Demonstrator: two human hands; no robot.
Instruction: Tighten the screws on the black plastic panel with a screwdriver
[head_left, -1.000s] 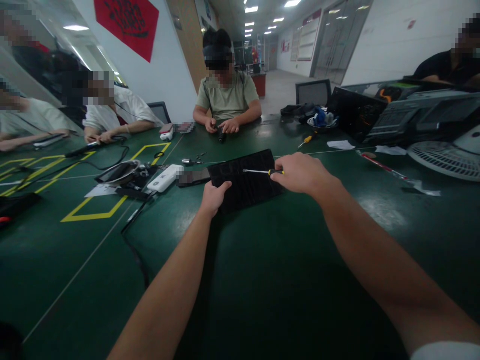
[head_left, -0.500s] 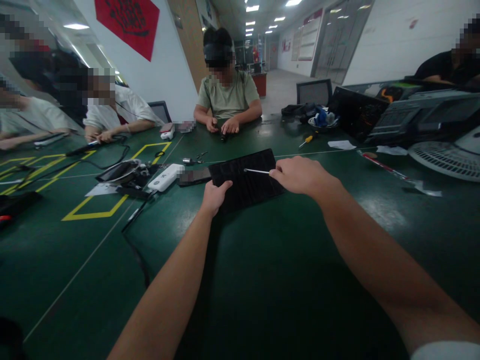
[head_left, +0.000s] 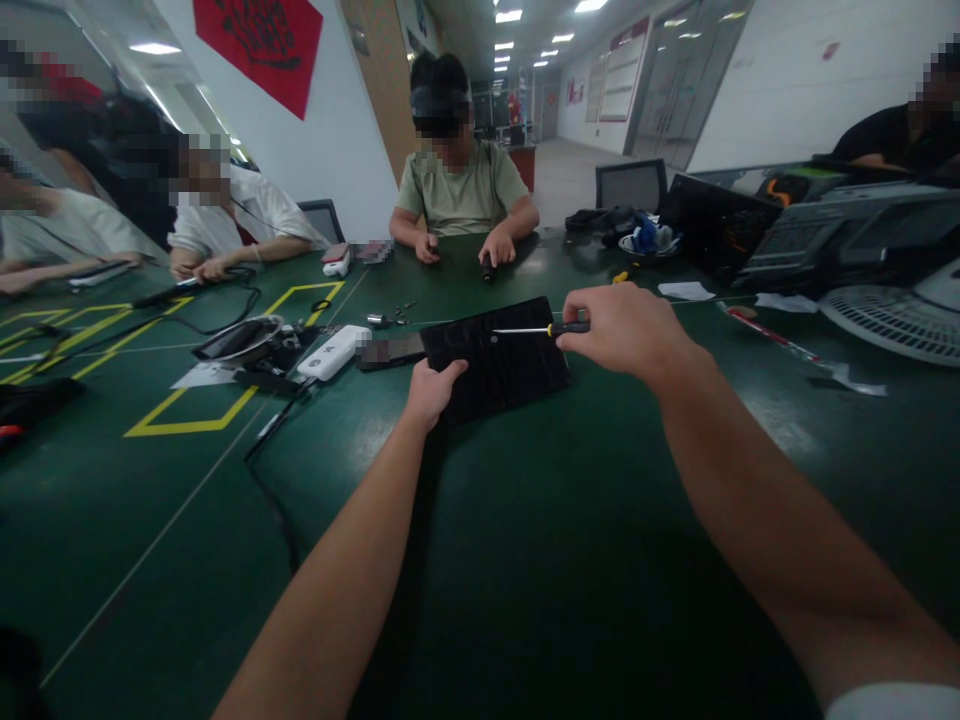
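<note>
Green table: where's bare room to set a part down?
Bare: table between the forearms, nearer than the black panel; also outside the right forearm, nearer than the fan. Crowded: left of the panel, with phone, white device, black cable.

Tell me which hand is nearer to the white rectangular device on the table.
Left. The left hand, holding the left edge of the black panel, is to the right of the white device. The right hand, holding the screwdriver, is farther right, by the panel's right edge.
</note>
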